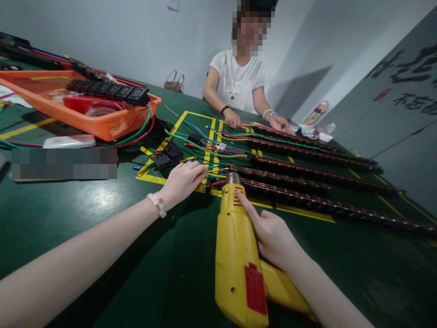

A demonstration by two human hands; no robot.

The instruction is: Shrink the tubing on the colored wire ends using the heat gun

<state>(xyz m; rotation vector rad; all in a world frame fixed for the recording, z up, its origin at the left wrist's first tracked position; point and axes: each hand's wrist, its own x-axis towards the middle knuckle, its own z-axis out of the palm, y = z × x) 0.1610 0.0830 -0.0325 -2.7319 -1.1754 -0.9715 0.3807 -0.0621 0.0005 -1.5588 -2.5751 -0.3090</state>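
My right hand [273,230] grips a yellow heat gun [235,246], its index finger stretched along the vented front part. The gun's metal nozzle [233,178] points away from me at a bundle of coloured wires [218,173]. Just left of the nozzle, my left hand [186,180] is closed on the wires, its fingertips partly hidden. A red sleeved wire [217,183] lies beside the nozzle. From the wires, long dark strips with copper conductors [290,193] run off to the right. Close behind my left hand lie black socket modules [167,156].
Across the green table [136,264] a co-worker [237,82] handles wires on the farthest strip. An orange basket [116,127] at left holds a black socket strip [109,90]. A white object [70,141] and a blurred-out flat item [64,164] lie before it.
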